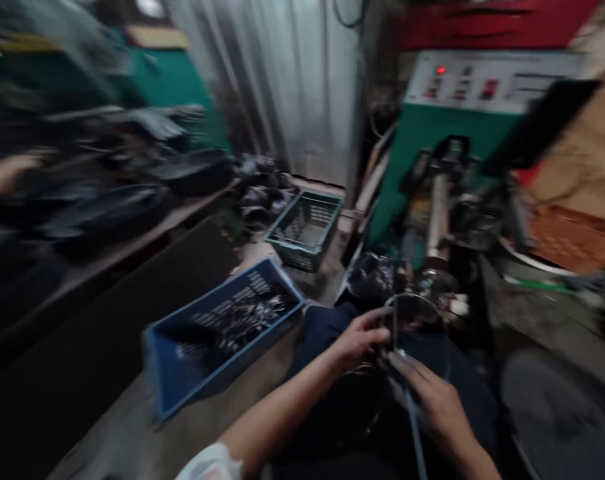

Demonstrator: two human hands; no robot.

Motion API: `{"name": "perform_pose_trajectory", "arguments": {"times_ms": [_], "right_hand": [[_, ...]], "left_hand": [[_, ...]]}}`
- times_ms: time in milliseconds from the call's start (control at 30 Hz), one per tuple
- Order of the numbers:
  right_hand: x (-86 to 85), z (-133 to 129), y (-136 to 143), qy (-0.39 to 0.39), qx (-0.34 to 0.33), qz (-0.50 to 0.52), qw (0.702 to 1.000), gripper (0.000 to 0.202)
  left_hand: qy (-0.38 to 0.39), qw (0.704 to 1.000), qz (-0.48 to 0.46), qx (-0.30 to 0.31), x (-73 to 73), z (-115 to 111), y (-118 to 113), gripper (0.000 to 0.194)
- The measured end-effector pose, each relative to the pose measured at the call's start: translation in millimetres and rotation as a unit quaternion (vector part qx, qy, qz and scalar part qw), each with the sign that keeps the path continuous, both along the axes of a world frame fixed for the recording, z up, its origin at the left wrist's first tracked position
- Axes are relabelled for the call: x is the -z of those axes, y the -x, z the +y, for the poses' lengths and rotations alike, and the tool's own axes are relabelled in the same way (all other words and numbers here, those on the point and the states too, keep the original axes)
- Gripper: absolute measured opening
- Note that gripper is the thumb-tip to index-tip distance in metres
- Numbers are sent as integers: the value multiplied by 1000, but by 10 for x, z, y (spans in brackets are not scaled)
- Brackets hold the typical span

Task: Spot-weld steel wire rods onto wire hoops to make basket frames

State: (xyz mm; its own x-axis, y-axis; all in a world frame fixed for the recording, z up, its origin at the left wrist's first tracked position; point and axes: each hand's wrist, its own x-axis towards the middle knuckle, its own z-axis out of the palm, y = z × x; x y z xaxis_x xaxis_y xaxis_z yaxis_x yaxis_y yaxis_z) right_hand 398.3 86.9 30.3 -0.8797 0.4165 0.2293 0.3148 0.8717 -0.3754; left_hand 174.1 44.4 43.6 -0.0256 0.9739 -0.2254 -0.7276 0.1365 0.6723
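Nearby, a blue crate (170, 380) holds shiny metal pieces (252, 320).

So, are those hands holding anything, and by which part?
It seems so: the left hand and right hand meet at one edge of a thin-rimmed round piece, but blur hides the exact hold.

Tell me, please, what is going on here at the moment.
A person's left hand and right hand are close together above the lap, their fingers at a thin-edged item that blur leaves unclear. A pale strip runs down beside the right hand. Ahead stands a green and red machine with a red light lit. To the left sits a blue crate of jumbled shiny parts, with a green crate beyond it.
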Motion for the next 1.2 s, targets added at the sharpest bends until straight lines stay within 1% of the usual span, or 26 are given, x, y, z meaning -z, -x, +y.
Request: {"name": "perform_pose_trajectory", "arguments": {"times_ms": [33, 67, 133, 200, 300, 433, 633, 867, 1067, 1200], "right_hand": [[-122, -100, 38, 12, 4, -8, 1000, 56], [-224, -155, 97, 25, 8, -19, 999, 56], [-370, -157, 206, 43, 19, -15, 999, 54], [-460, -92, 253, 57, 22, -6, 998, 51], [-532, -16, 234, 66, 21, 7, 998, 51], [-575, 20, 219, 57, 33, 16, 998, 49], [-611, 66, 269, 43, 57, 23, 997, 42], [-582, 102, 308, 36, 53, 32, 997, 39], [-581, 112, 331, 32, 40, 38, 998, 41], [-598, 110, 354, 27, 51, 54, 997, 39]], "left_hand": [[0, 1000, -7, 19, -9, -42, 23, 66], [4, 1000, -2, 25, -12, -59, 37, 66], [10, 999, 10, 30, -19, -33, 35, 67], [12, 999, 20, 31, -46, 35, 10, 68], [21, 999, 26, 35, -112, 133, -32, 70], [34, 998, 25, 37, -170, 191, -63, 71], [27, 999, 27, 30, -186, 214, -85, 71], [26, 999, 28, 18, -210, 228, -63, 70], [20, 999, 44, 22, -243, 196, -29, 69], [31, 998, 44, 9, -269, 203, -33, 70]]}}
